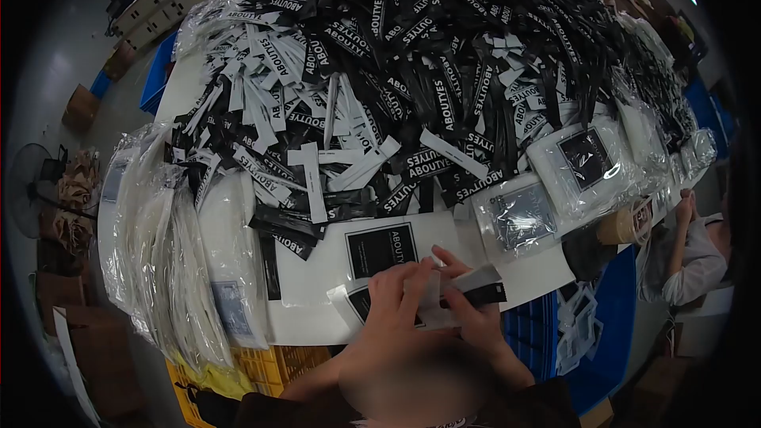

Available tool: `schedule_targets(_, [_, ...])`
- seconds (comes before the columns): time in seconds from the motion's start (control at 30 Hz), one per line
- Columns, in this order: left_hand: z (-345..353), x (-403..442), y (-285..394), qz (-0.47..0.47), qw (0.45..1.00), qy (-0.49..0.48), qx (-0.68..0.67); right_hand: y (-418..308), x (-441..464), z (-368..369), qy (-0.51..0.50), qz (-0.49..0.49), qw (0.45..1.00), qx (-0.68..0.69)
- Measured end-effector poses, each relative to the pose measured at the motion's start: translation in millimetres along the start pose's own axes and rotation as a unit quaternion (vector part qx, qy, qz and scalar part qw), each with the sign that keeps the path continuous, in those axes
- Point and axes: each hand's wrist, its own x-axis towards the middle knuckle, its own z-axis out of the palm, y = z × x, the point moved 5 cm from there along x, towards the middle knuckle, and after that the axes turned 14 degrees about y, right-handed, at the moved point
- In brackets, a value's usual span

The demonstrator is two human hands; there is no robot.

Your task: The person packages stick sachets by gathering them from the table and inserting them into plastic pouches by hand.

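My left hand (394,295) rests on a white bag with a black printed panel (371,254) at the table's front edge. Its fingers are bent, and what lies under them is partly hidden. Close beside it, my right hand (473,313) has its fingers around a black and white strip packet (485,293), whose black end sticks out to the right. The fingertips of both hands nearly meet over a translucent white piece. A large heap of black and white packets (448,91) lettered ABOUTYES lies beyond the hands.
Stacked clear plastic packs (178,246) stand at the left, more packs (519,218) at the right. Below the table are a yellow crate (297,363) and a blue bin (606,333). Another person's arm (683,246) shows at the far right, near a brown cup (617,227).
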Motion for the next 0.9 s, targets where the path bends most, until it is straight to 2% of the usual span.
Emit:
schedule_targets(0.03, [-8,5,0,-0.017,1.000,0.001,0.002,4,-4,1,-0.028,0.025,0.999,-0.025])
schedule_targets(0.07, [-15,9,-2,-0.034,0.999,0.001,0.004,13,-5,-7,0.004,0.068,0.997,0.043])
schedule_targets(0.1, [-23,11,-9,-0.034,0.999,0.002,0.005,15,-3,-8,0.003,0.068,0.997,0.043])
schedule_targets(0.17, [-25,3,-39,-0.192,0.972,-0.128,-0.044,21,-5,-5,-0.044,0.113,0.992,0.031])
schedule_targets(0.2, [-27,4,-43,-0.191,0.972,-0.129,-0.044,17,-5,-2,-0.043,0.112,0.992,0.032])
schedule_targets(0.27, [-31,12,-42,-0.151,0.980,-0.104,-0.081,-8,1,-9,0.131,-0.045,0.989,-0.052])
schedule_targets(0.3, [-31,13,-41,-0.149,0.980,-0.103,-0.083,-8,1,-21,0.160,-0.139,0.967,-0.144])
schedule_targets(0.33, [-31,13,-38,-0.161,0.978,-0.104,-0.085,-11,3,-24,0.159,-0.140,0.966,-0.146])
schedule_targets(0.4, [-30,10,-36,-0.174,0.975,-0.108,-0.087,-11,8,-8,-0.049,-0.135,0.927,-0.346])
schedule_targets(0.43, [-31,9,-36,-0.173,0.975,-0.115,-0.073,-7,8,-10,-0.083,-0.011,0.938,-0.337])
schedule_targets(0.47, [-31,8,-37,-0.171,0.976,-0.121,-0.060,-5,12,-21,-0.081,-0.012,0.938,-0.337])
schedule_targets(0.5, [-31,8,-37,-0.172,0.976,-0.120,-0.061,6,13,-21,-0.207,0.074,0.926,-0.308])
schedule_targets(0.53, [-29,6,-35,-0.163,0.972,-0.151,-0.078,13,5,-17,-0.330,0.161,0.890,-0.272])
schedule_targets(0.57, [-27,2,-33,-0.155,0.966,-0.182,-0.095,15,5,-17,-0.332,0.165,0.888,-0.272])
schedule_targets(0.63, [-19,-1,-26,-0.134,0.973,-0.163,-0.097,26,-1,-15,-0.405,0.228,0.816,-0.343])
schedule_targets(0.67, [-16,-2,-21,-0.109,0.978,-0.146,-0.098,30,-5,-15,-0.407,0.231,0.816,-0.340])
schedule_targets(0.7, [-16,-2,-20,-0.113,0.978,-0.145,-0.094,34,-3,-15,-0.368,0.178,0.852,-0.327])
schedule_targets(0.73, [-15,-3,-21,-0.136,0.971,-0.163,-0.108,38,0,-13,-0.329,0.124,0.884,-0.310])
schedule_targets(0.77, [-16,-3,-23,-0.157,0.963,-0.180,-0.123,45,2,-15,-0.332,0.126,0.884,-0.304])
schedule_targets(0.83, [-22,0,-34,-0.180,0.960,-0.198,-0.087,62,1,-31,-0.394,0.265,0.807,-0.351])
schedule_targets(0.87, [-23,0,-39,-0.199,0.954,-0.217,-0.056,59,-1,-32,-0.394,0.264,0.807,-0.351])
schedule_targets(0.9, [-23,1,-39,-0.196,0.955,-0.217,-0.057,47,3,-32,-0.292,0.281,0.881,-0.243])
